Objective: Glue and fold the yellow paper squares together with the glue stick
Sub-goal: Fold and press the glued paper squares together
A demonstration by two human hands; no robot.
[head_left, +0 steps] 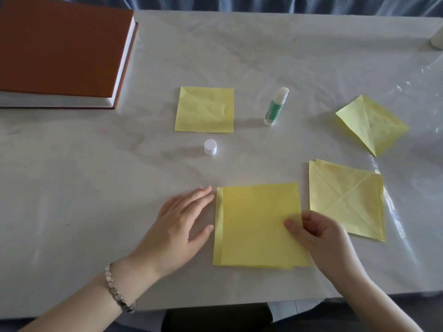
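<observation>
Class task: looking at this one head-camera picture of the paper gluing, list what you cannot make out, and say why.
Head view only:
- Pale object, top right: cut off by the frame edge.
- Glue stick label: too small to read.
- Glue on the near paper stack: cannot tell.
- Its right edge: hidden by the right hand.

brown book (60, 49) cut off by left edge, pale object (436, 39) cropped at right edge, unidentifiable, glue stick (275, 106) label too small to read

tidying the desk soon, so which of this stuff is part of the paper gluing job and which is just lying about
Part of the job:
- glue stick, uncapped, standing
- white cap
- paper stack under the hands
- single yellow square
- creased yellow pile
- folded yellow piece

Just lying about:
- brown book
- pale object at the far right edge
</observation>
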